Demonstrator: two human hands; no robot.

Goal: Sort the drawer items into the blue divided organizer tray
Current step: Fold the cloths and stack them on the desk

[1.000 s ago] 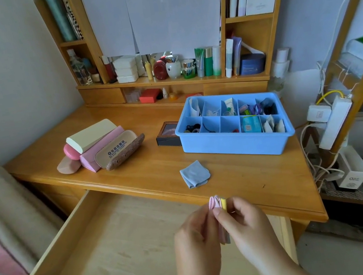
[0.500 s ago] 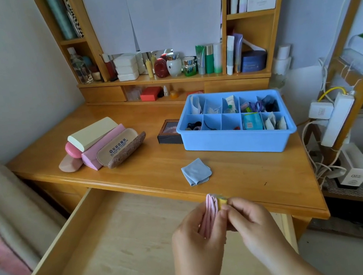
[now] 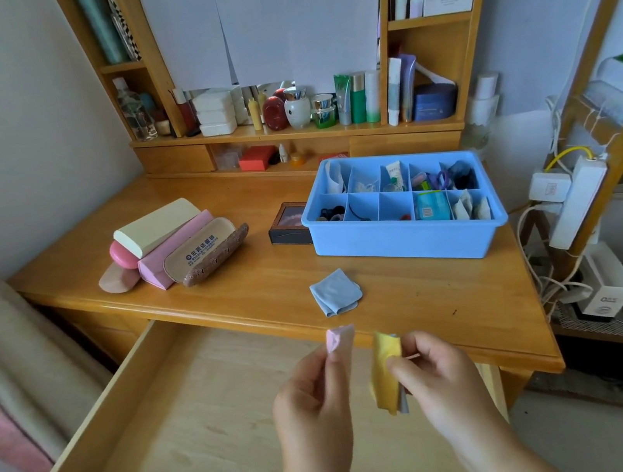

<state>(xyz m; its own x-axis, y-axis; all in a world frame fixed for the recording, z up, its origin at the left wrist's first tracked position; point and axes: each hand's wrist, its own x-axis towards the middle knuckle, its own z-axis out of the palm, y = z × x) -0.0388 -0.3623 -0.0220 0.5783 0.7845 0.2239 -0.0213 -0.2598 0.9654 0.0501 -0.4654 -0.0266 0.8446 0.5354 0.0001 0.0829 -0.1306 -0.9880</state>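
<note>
My left hand [image 3: 313,411] pinches a small folded pink cloth [image 3: 338,338] above the open wooden drawer [image 3: 175,416]. My right hand [image 3: 434,375] pinches a folded yellow cloth [image 3: 384,371] with a grey one behind it. The two hands are a little apart, over the drawer's right side near the desk's front edge. A folded light-blue cloth [image 3: 336,292] lies on the desk in front of the blue divided organizer tray [image 3: 404,237], whose compartments hold hair ties, tubes, packets and other small items.
Several glasses cases [image 3: 176,245] lie in a pile on the desk's left. A dark small box [image 3: 289,225] sits left of the tray. Cosmetics fill the back shelf [image 3: 297,132]. Power strips and cables [image 3: 568,195] hang at the right beside a wire rack.
The stack of cloths held together in both hands has been split: my left hand drew the pink cloth left, my right hand kept the yellow and grey ones.
</note>
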